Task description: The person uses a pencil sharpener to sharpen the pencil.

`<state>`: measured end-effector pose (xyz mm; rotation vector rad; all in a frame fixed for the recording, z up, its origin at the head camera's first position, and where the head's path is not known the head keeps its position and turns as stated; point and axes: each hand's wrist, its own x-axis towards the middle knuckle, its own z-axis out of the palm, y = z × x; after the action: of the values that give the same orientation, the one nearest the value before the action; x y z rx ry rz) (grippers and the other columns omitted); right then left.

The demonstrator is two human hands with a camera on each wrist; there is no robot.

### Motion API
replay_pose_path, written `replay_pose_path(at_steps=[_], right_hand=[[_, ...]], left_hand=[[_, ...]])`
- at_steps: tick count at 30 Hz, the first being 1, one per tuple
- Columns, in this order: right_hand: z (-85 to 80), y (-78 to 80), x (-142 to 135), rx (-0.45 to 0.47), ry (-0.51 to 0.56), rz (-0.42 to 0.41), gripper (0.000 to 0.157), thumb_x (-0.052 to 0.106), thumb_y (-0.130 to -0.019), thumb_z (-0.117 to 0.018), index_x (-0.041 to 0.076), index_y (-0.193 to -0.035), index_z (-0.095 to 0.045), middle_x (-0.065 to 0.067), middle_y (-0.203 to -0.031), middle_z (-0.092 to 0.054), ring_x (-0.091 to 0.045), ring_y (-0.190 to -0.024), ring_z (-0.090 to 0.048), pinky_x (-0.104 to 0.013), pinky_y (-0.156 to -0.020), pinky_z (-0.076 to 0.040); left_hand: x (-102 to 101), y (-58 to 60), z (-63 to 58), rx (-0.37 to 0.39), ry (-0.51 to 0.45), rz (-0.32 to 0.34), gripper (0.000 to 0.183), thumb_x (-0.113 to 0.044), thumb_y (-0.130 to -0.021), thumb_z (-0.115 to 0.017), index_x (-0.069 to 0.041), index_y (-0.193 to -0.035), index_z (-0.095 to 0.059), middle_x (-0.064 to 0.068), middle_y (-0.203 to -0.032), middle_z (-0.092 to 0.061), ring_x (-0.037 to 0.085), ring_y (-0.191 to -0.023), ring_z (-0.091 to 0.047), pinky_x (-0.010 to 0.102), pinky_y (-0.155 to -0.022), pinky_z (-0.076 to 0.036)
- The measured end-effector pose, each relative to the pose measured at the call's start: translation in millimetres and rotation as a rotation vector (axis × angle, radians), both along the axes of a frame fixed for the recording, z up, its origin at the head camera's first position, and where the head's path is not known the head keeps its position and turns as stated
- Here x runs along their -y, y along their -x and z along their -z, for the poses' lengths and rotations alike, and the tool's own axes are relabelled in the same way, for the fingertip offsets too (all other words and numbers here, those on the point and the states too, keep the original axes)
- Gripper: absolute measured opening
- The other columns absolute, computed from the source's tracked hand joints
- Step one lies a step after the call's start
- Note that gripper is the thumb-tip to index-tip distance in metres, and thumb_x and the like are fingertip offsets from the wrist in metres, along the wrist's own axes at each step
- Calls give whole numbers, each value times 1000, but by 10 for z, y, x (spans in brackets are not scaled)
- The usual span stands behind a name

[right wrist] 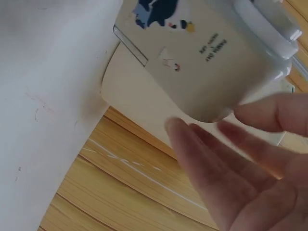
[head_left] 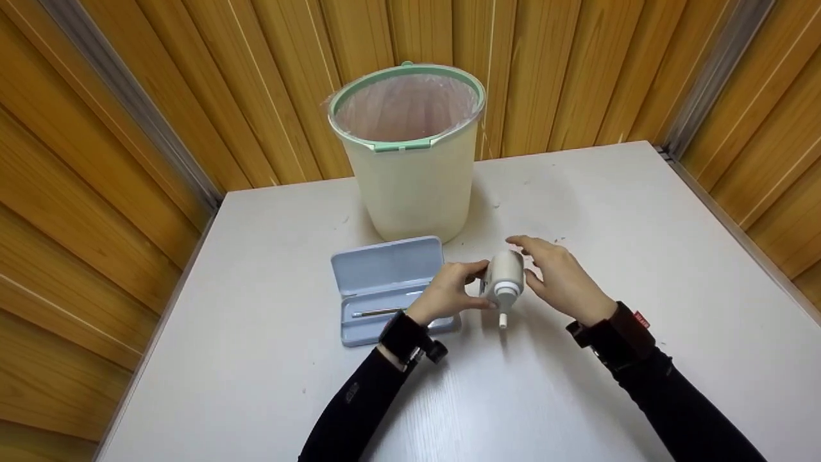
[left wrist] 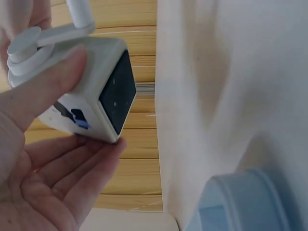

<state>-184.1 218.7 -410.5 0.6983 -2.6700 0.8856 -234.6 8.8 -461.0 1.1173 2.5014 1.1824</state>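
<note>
My left hand [head_left: 447, 292] grips a cream hand-crank pencil sharpener [head_left: 507, 267] between thumb and fingers, raised off the table. Its white crank [left wrist: 79, 12] points toward me, and a dark panel [left wrist: 119, 94] covers one side. Printed cartoon figures [right wrist: 163, 13] and small lettering mark another face. Beside the sharpener, my right hand [head_left: 564, 280] has its fingers loosely spread, thumb tip right at the sharpener's edge. Left of the sharpener lies an open light-blue pencil case [head_left: 388, 269] with a pencil [head_left: 372, 313] inside, partly hidden by my left hand and wrist.
A tall cream bin [head_left: 417, 192] with a green rim and a clear plastic liner stands behind the pencil case. The white table [head_left: 269, 256] meets wood-patterned walls [head_left: 551, 77] at the back and sides. Small dark specks lie near the bin.
</note>
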Motion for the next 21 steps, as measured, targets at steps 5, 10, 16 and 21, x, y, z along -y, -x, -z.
replay_pose_path(at_steps=[5,10,16,21], right_hand=[[18,-7,6,0,-39,-131,66,-19,-67,-77,2,-127,-60,-20,-136,-58,-40,-127,-55,-53,-103,-47],[23,9,9,-24,-99,-197,58,-3,-64,-87,5,-116,-63,-14,-124,-65,-33,-116,-62,-48,-96,-53],[31,19,23,-56,-90,-194,52,7,-62,-90,6,-107,-63,-5,-104,-69,-21,-95,-65,-42,-84,-54],[49,27,39,-59,-54,-109,50,9,-63,-91,1,-104,-63,-11,-102,-71,-25,-92,-66,-45,-83,-54]], left_hand=[[82,41,-47,142,-54,79,69,-11,-78,-82,0,-139,-53,12,-131,-65,19,-124,-61,23,-107,-44],[135,50,-68,213,-68,156,71,-12,-80,-80,-2,-143,-48,12,-140,-59,17,-132,-54,24,-111,-40],[229,87,-99,278,-74,226,65,2,-84,-72,-1,-144,-47,13,-145,-53,19,-136,-50,34,-113,-40],[335,105,-192,219,-50,194,59,12,-86,-58,-1,-142,-49,14,-144,-54,21,-135,-51,27,-110,-42]])
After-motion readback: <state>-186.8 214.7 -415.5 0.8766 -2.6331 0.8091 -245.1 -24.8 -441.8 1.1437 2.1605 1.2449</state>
